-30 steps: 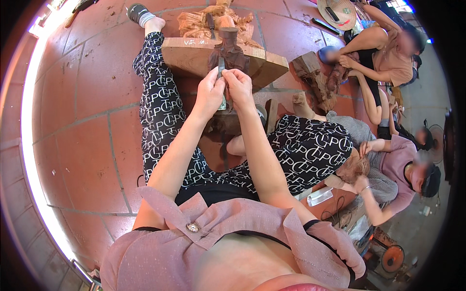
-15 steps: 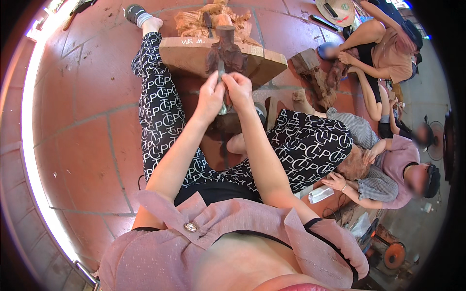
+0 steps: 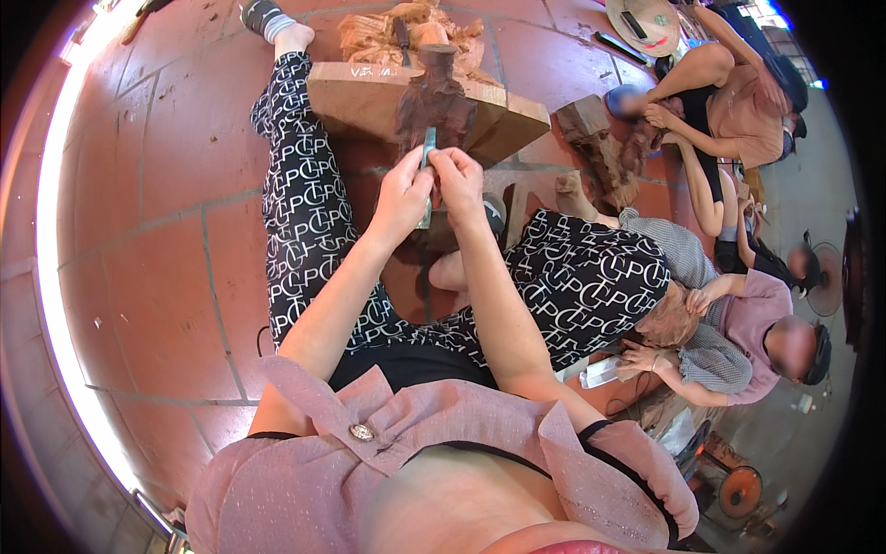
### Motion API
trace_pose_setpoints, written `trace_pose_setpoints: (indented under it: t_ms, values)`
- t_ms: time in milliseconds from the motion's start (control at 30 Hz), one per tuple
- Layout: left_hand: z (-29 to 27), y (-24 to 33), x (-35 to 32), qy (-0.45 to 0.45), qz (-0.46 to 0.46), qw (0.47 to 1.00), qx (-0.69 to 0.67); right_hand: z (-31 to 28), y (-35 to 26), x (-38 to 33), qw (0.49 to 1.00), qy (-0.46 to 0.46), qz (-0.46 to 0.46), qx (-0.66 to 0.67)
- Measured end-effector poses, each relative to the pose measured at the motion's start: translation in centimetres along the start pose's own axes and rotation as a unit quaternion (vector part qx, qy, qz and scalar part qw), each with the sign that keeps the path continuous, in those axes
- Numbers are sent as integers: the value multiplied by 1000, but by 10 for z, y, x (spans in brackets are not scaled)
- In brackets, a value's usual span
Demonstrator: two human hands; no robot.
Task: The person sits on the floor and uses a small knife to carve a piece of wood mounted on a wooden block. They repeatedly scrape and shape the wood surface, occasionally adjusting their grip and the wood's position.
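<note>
Both of my hands are closed around a narrow grey-green strip, with its upper end sticking out between my fingers and its lower end below my left hand. What the strip is made of I cannot make out. My left hand grips it from the left, and my right hand pinches it from the right. Just beyond my fingers stands a dark brown wood carving with a round knob on top. It rests against a thick pale wooden block. The carving's lower part is hidden behind my hands.
Behind the block lies an orange-toned wood carving with a dark-handled tool against it. A rough brown wood piece stands to the right. Co-workers sit along the right side, near a straw hat and a fan.
The strip has turned so its green face shows and its upper end stands clear of the carving. My hands have drawn slightly back toward me, still holding it.
</note>
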State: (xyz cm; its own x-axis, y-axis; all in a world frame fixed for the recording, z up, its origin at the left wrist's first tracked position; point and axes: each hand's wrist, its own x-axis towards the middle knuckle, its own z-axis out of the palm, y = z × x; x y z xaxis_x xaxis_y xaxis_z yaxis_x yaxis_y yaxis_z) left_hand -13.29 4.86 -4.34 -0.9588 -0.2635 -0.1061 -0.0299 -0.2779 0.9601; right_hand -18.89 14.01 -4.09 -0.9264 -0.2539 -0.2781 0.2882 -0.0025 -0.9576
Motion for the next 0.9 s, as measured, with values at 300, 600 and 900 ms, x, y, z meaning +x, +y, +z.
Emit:
trace_pose_setpoints:
  t_ms: [300,600,900]
  values:
    - [17,-23,6,26,25,999,-28,-14,16,8,995,51,-8,-89]
    - [17,-1,12,50,65,997,16,-5,-3,10,999,15,-37,-22]
    - [18,2,15,-21,-72,985,-153,-9,-15,6,1000,11,12,-11]
